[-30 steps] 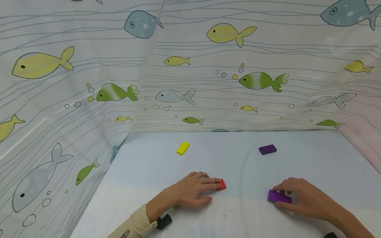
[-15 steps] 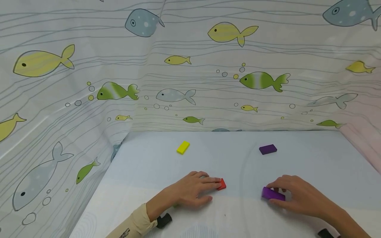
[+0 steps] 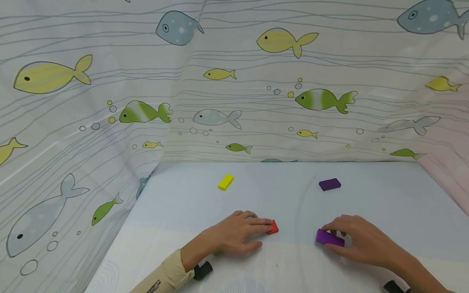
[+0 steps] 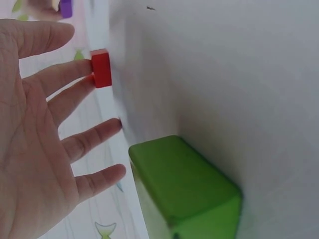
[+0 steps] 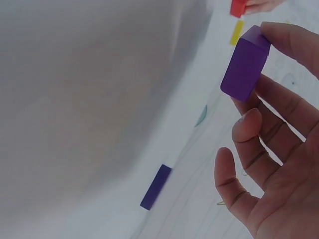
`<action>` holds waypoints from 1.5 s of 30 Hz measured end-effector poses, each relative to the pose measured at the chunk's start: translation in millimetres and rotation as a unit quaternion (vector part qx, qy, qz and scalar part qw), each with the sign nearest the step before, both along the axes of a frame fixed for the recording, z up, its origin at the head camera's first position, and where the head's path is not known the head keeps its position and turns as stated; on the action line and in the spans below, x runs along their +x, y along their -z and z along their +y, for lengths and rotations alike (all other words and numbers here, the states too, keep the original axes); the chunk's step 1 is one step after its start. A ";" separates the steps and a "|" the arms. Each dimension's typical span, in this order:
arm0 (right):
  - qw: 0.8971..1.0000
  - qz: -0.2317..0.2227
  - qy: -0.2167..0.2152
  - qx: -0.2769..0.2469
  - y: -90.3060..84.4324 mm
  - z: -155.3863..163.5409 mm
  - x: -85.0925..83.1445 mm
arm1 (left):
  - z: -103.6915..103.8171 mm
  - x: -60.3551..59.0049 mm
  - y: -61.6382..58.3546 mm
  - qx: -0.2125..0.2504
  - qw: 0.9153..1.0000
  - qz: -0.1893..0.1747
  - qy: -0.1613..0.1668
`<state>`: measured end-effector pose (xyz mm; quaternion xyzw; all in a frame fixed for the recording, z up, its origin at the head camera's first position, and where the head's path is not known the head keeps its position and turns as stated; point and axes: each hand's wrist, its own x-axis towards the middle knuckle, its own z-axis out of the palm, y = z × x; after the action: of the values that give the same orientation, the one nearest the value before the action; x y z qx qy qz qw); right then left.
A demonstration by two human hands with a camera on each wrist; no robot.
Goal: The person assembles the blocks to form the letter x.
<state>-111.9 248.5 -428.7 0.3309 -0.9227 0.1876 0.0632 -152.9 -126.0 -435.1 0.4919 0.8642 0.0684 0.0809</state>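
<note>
Purple block (image 3: 329,237) near the front of the pale table (image 3: 384,195), pinched on edge between thumb and fingers of the right hand (image 3: 360,242), apparently lifted clear of the surface, judging by the right wrist view (image 5: 245,63). Red block (image 3: 272,227) well to its left, touched by straight fingertips of the left hand (image 3: 234,236), fingers spread, palm low over the table. Green block (image 4: 182,186) tucked under that hand's heel, untouched. Farther back, lying flat and well apart: yellow block (image 3: 225,181) and second purple block (image 3: 329,184). Fish-print curtain (image 3: 234,81) behind.
</note>
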 end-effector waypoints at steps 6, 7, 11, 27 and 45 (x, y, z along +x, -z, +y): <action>1.000 0.002 -0.006 -0.007 0.2 -7.1 -2.4 | 0.1 -0.6 0.5 0.001 1.000 -0.003 0.001; 1.000 0.005 -0.008 -0.011 1.2 -8.2 -2.5 | 0.1 -0.7 0.9 0.002 1.000 -0.004 0.001; 1.000 0.009 -0.007 -0.023 5.3 -12.7 -1.3 | 0.1 -0.7 2.3 0.002 1.000 -0.003 0.003; 0.999 -0.033 0.024 0.010 -3.0 -31.2 2.3 | 1.3 -1.5 2.4 0.011 1.000 0.007 0.007; 0.999 -0.035 0.012 0.006 -4.8 -50.1 -2.6 | 0.9 -3.8 -0.3 0.010 1.000 -0.002 0.003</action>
<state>-114.5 198.5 -423.9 0.3137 -0.9292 0.1928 0.0310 -156.7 -125.1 -434.8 0.4951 0.8618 0.0782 0.0781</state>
